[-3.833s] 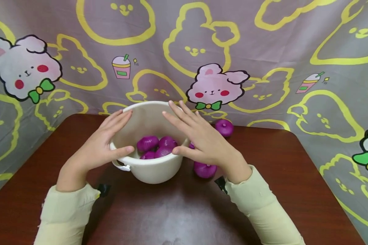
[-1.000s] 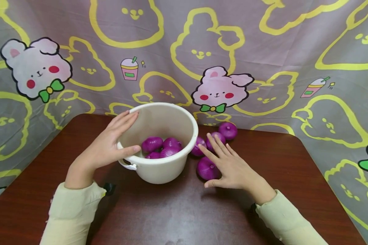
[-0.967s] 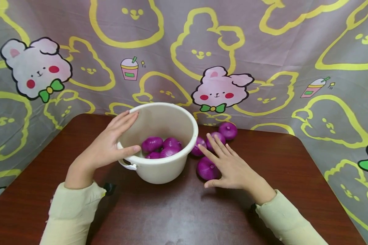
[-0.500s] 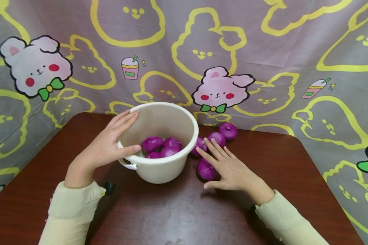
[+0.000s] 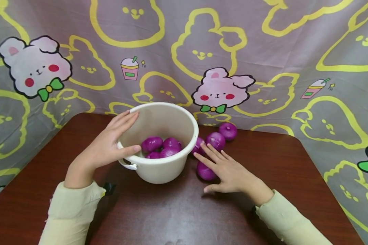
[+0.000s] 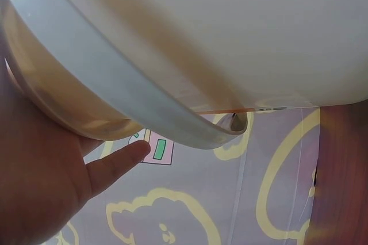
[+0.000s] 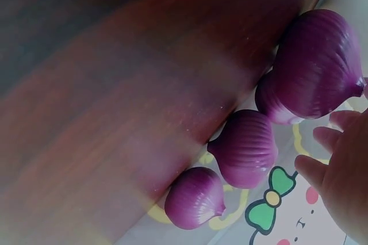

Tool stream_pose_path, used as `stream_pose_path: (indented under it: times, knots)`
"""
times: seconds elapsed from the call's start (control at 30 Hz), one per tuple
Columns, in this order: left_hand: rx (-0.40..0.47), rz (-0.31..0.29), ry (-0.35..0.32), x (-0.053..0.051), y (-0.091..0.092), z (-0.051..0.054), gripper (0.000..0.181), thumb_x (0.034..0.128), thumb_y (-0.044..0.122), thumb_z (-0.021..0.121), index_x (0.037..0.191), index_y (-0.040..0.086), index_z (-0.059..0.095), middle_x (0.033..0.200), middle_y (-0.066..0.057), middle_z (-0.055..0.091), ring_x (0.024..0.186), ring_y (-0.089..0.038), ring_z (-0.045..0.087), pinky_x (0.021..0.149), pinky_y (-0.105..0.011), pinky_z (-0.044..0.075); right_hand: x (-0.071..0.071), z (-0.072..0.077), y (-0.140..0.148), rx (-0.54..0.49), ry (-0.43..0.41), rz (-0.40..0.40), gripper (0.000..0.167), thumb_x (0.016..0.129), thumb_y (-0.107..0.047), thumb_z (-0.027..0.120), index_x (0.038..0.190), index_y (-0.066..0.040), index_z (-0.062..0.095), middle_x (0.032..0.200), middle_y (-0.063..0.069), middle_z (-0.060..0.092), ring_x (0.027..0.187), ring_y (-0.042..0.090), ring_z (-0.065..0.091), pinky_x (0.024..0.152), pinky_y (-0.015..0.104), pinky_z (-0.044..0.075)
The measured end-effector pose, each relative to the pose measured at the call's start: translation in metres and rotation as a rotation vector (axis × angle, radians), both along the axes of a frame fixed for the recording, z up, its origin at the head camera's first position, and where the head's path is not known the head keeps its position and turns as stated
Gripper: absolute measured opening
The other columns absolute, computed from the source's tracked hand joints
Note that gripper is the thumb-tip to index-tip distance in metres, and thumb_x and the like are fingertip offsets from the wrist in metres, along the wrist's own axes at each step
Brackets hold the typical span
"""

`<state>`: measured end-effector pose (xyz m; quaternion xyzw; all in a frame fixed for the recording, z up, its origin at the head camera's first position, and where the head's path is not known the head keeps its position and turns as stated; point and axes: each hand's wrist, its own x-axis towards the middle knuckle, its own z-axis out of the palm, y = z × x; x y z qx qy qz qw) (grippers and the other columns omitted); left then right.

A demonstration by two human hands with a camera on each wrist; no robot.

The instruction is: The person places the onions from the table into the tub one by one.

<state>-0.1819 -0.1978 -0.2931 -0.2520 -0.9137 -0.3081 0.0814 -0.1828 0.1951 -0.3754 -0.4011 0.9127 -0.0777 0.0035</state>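
A white bucket (image 5: 161,172) stands upright on the table with several purple onions (image 5: 152,144) inside. My left hand (image 5: 105,144) lies along its left rim, thumb and fingers straight; in the left wrist view a straight finger of that hand (image 6: 43,176) points past the rim. Whether it presses the rim, I cannot tell. My right hand (image 5: 230,172) has spread, straight fingers over the nearest loose onion (image 5: 205,172) and partly hides it. Other loose onions (image 5: 215,141) line up behind it; in the right wrist view the large near onion (image 7: 319,64) is just beyond the fingertips.
The dark brown wooden table (image 5: 159,217) carries everything. A grey cartoon-print curtain (image 5: 159,58) hangs right behind its back edge. The farthest onion (image 5: 228,131) sits near that edge. The bucket's handle (image 5: 128,165) hangs at its left side.
My right hand has left the bucket's right side and moved right and toward me, over the nearest loose onion. Lately it edges slightly left and nearer. My left hand stays at the rim.
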Motion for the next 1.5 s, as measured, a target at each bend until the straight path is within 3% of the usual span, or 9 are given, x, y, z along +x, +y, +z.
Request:
stream_pose_path:
  times: [0.4, 0.6, 0.93, 1.17, 1.5]
  knots:
    - [-0.001, 0.016, -0.013, -0.0002, 0.0, 0.0001, 0.088, 0.0837, 0.042, 0.072, 0.157, 0.017, 0.031, 0.165, -0.007, 0.026, 0.154, -0.03, 0.012, 0.112, -0.071, 0.024, 0.0016, -0.0015, 0.0, 0.016, -0.057, 0.031, 0.101, 0.081, -0.066, 0.069, 0.16, -0.029, 0.02, 0.168, 0.007, 0.012, 0.154, 0.035, 0.015, 0.114, 0.066, 0.029]
    - [-0.003, 0.019, -0.021, -0.0005, -0.0002, -0.0001, 0.088, 0.0839, 0.043, 0.072, 0.157, 0.018, 0.03, 0.165, -0.008, 0.025, 0.154, -0.031, 0.012, 0.111, -0.072, 0.025, 0.0, -0.0025, -0.0003, 0.011, -0.045, 0.052, 0.097, 0.08, -0.063, 0.072, 0.158, -0.025, 0.028, 0.165, 0.011, 0.023, 0.152, 0.037, 0.023, 0.116, 0.057, 0.033]
    - [-0.009, 0.016, -0.024, -0.0005, -0.0001, 0.0002, 0.088, 0.0842, 0.043, 0.071, 0.157, 0.017, 0.03, 0.165, -0.008, 0.025, 0.154, -0.03, 0.011, 0.112, -0.071, 0.025, -0.0027, -0.0018, -0.0028, -0.016, -0.07, 0.056, 0.088, 0.078, -0.058, 0.077, 0.151, -0.024, 0.041, 0.151, 0.007, 0.04, 0.136, 0.027, 0.039, 0.104, 0.048, 0.049]
    - [-0.014, 0.02, -0.019, -0.0001, 0.0003, 0.0009, 0.089, 0.0835, 0.043, 0.072, 0.157, 0.017, 0.03, 0.165, -0.008, 0.026, 0.154, -0.03, 0.012, 0.111, -0.071, 0.027, -0.0028, 0.0002, -0.0063, -0.014, -0.104, 0.072, 0.077, 0.077, -0.053, 0.08, 0.143, -0.024, 0.051, 0.137, -0.004, 0.047, 0.122, 0.016, 0.044, 0.097, 0.038, 0.051]
    - [-0.013, 0.013, -0.034, 0.0004, 0.0, 0.0016, 0.088, 0.0845, 0.045, 0.071, 0.157, 0.017, 0.03, 0.165, -0.008, 0.024, 0.154, -0.03, 0.01, 0.112, -0.071, 0.026, -0.0044, -0.0009, -0.0091, -0.004, -0.148, 0.089, 0.066, 0.075, -0.043, 0.085, 0.132, -0.024, 0.056, 0.127, -0.006, 0.051, 0.119, 0.016, 0.047, 0.099, 0.037, 0.05]
